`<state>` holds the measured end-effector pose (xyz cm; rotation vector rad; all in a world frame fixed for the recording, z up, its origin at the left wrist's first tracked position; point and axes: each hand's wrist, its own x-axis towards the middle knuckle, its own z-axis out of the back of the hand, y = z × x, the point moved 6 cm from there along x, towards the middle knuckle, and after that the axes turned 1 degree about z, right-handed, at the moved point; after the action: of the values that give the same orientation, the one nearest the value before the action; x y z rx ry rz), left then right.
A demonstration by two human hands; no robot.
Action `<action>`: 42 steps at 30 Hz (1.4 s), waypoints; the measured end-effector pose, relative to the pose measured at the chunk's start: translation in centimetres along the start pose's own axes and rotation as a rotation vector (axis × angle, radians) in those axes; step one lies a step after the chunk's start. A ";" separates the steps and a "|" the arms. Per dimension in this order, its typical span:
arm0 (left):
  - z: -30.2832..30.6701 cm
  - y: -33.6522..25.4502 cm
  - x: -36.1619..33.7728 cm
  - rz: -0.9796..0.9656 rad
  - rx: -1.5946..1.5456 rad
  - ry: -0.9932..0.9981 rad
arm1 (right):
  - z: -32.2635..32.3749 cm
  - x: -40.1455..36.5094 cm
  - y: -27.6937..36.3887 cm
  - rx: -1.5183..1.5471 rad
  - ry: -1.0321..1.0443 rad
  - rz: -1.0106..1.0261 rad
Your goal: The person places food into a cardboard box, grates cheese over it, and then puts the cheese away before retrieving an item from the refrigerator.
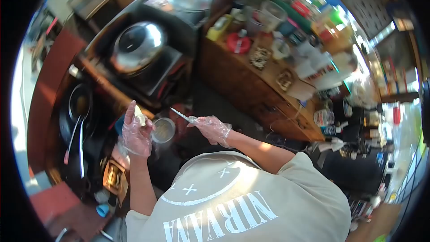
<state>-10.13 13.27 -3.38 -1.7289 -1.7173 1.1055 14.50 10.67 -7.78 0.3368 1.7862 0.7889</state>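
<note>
Work in hand: trimming or peeling a small pale piece with a knife, judged from the grip and the blade's heading.
Left hand (136,135): in a clear plastic glove, fingers curled shut around the pale piece, one finger standing straight up beside it.
Pale piece (140,117): held in the air at the left fingertips, above and just left of the metal bowl; what kind of food it is cannot be told.
Right hand (211,128): gloved likewise, closed around the knife handle.
Knife (180,114): blade points across toward the left hand, tip near the pale piece but apart from it.
Metal bowl (164,130): small and round, below the gap between the two hands.
Surroundings: domed steel lid (136,45) on the dark cooker ahead; dark pan (80,104) to the left with long handles lying over it; crowded wooden counter (233,83) to the right.
Grip advice: expose the face to be cut and tuck the raised finger out of the blade's line.
Blade advice: use shallow, short strokes, edge angled away from the glove, since thin plastic gives no protection.
Position advice: work directly over the metal bowl so that offcuts fall into it.
Risk: a glove can be slick; a loose hold may let the pale piece turn under the edge.
</note>
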 end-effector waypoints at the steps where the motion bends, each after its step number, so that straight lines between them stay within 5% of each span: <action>1: -2.9 1.7 0.5 0.017 0.016 0.038 | 3.0 -0.6 -1.3 0.033 -0.024 0.017; 3: -9.6 5.4 0.3 0.018 0.342 0.179 | 9.3 -2.7 -2.3 0.140 -0.181 0.265; 7: -21.8 17.1 1.0 0.175 0.487 0.191 | 21.8 -7.3 -4.9 0.365 -0.305 0.363; 11: -34.3 29.0 -0.3 0.118 0.615 0.535 | 32.8 -11.4 -6.8 0.214 -0.545 0.419; 14: -39.5 36.1 -0.1 0.240 0.810 0.597 | 38.2 -10.9 -9.1 0.157 -0.587 0.439; 15: -40.9 37.8 0.3 0.247 0.819 0.606 | 40.1 -9.2 -9.8 0.087 -0.660 0.670; 16: -42.4 38.5 0.8 0.055 0.945 0.627 | 41.3 -8.9 -10.0 0.016 -0.729 0.901; 17: -44.3 38.3 0.6 -0.142 1.066 0.648 | 41.9 -10.2 -9.1 0.037 -0.738 0.899; 19: -45.7 39.8 0.6 -0.037 1.117 0.688 | 43.2 -11.7 -8.4 -0.060 -0.759 0.640; 23: -47.6 42.1 1.7 -0.146 1.193 0.717 | 45.0 -10.4 -8.9 -0.245 -0.824 0.700; 27: -47.0 44.7 3.5 -0.140 1.174 0.820 | 47.5 -8.0 -9.5 -0.008 -0.695 0.743; 31: -46.9 47.4 5.7 0.094 1.043 0.874 | 48.3 -6.7 -9.2 -0.108 -0.626 0.722; 34: -46.6 48.4 6.7 0.196 0.966 0.905 | 49.1 -6.0 -9.2 -0.058 -0.645 0.491; 37: -46.3 49.6 8.2 0.145 0.974 0.968 | 49.3 -2.3 -10.7 0.248 -0.608 0.725; 39: -45.6 50.7 8.8 0.120 0.984 0.985 | 48.7 0.7 -12.0 1.414 -0.139 0.743; 40: -45.6 51.5 9.4 0.111 0.962 0.967 | 48.8 0.1 -11.5 1.426 -0.148 0.749; 42: -46.3 52.6 10.1 0.110 0.939 0.963 | 49.7 -4.3 -9.0 0.324 -0.617 0.586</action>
<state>57.12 26.96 -20.78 -1.3338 -0.3949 0.7027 63.21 18.71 -19.39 1.2199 1.2183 0.6809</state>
